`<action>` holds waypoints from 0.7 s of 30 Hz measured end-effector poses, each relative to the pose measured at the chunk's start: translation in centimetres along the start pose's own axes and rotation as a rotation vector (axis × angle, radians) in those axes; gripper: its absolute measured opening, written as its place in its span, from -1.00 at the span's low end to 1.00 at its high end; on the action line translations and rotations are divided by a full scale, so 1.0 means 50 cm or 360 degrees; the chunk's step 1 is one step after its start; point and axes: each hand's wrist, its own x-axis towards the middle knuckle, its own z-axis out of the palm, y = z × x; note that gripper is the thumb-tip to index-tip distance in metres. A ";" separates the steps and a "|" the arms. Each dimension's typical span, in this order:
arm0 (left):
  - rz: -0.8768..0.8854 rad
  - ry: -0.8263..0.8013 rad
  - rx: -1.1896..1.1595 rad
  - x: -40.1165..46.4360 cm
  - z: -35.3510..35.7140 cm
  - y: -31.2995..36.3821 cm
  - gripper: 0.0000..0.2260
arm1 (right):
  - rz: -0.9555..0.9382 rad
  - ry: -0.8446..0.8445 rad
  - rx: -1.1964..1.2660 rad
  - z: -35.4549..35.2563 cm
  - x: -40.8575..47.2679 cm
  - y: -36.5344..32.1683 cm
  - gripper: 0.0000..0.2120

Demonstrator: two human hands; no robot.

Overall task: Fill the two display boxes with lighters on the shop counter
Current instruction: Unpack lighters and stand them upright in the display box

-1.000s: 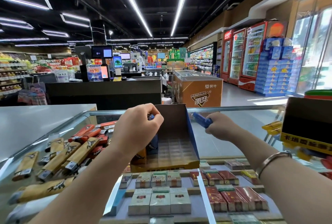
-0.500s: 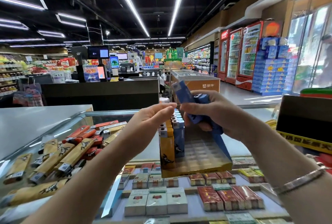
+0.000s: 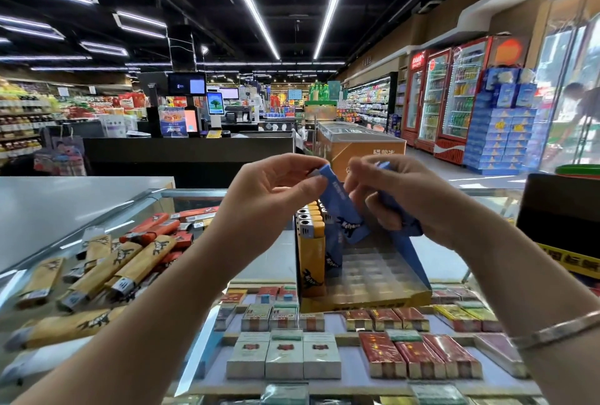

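My left hand [image 3: 276, 187] pinches one blue lighter [image 3: 341, 206], right hand [image 3: 399, 197] grips spares; seat it upright beside the filled row in the box [image 3: 389, 297].

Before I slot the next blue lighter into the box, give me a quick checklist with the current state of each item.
1. Left hand pinches the top of the blue lighter: ok.
2. Right hand holds more blue lighters: ok, count cannot tell.
3. Display box has free slots right of the standing rows: ok.
4. Lighter upright over a slot: not ok, it is tilted.
5. Second display box contents: cannot tell.
6. Loose lighters on the glass counter for refills: ok.
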 end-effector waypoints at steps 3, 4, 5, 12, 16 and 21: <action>0.0149 -0.0127 0.0403 -0.008 0.011 -0.003 -0.83 | 0.0043 0.0379 0.0156 -0.018 0.010 0.011 -0.65; 0.0231 -0.0170 0.0580 -0.012 0.017 -0.006 -0.82 | 0.0085 0.0466 0.0160 -0.019 0.012 0.017 -0.64; 0.0310 -0.0198 0.0730 -0.015 0.023 -0.009 -0.80 | 0.0127 0.0524 0.0146 -0.018 0.014 0.023 -0.63; 0.0509 -0.0135 0.1153 -0.019 0.028 -0.011 -0.80 | 0.0191 0.0591 0.0073 -0.008 0.016 0.037 -0.64; 0.0522 -0.0134 0.1264 -0.017 0.025 -0.012 -0.82 | 0.0204 0.0591 0.0066 -0.003 0.015 0.035 -0.64; 0.0401 -0.0208 0.1249 -0.015 0.021 -0.024 -0.84 | 0.0212 0.0613 0.0065 0.000 0.019 0.040 -0.63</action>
